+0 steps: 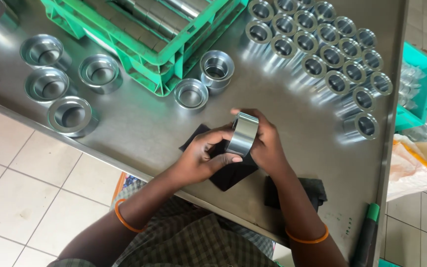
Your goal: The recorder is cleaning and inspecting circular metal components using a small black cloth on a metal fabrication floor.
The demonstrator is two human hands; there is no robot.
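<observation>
Person holds a metal ring (pixel 242 133) w/ both hands, just above the steel table (pixel 139 123), near edge, roughly centre. Left hand (pixel 204 155) is closed on the ring's near-left side, thumb along the lower rim; a black cloth (pixel 228 170) lies under that hand, touching the palm, maybe partly gripped, can't tell. Right hand (pixel 265 143) wraps the ring's right side and far rim, fingers curled over the top. The ring is tilted, its polished outer wall facing the camera. It looks like machined steel: stiff, won't give under a squeeze, prob. heavier than its size suggests, and the mirror finish reads as slippery and easy to smudge or scratch. Best hold, judging by shape: across the two flat rims or pinched through the bore, not on the curved polished wall alone; the cloth would add grip. A second dark cloth (pixel 297 190) lies near the right forearm. Far right, a tight group of small rings (pixel 322 44) stands upright in rows; far left, four wider rings (pixel 58 84) stand apart; two more rings (pixel 203 81) sit just beside the green crate (pixel 144 34). A green-tipped tool (pixel 366 232) lies at the near right edge.
</observation>
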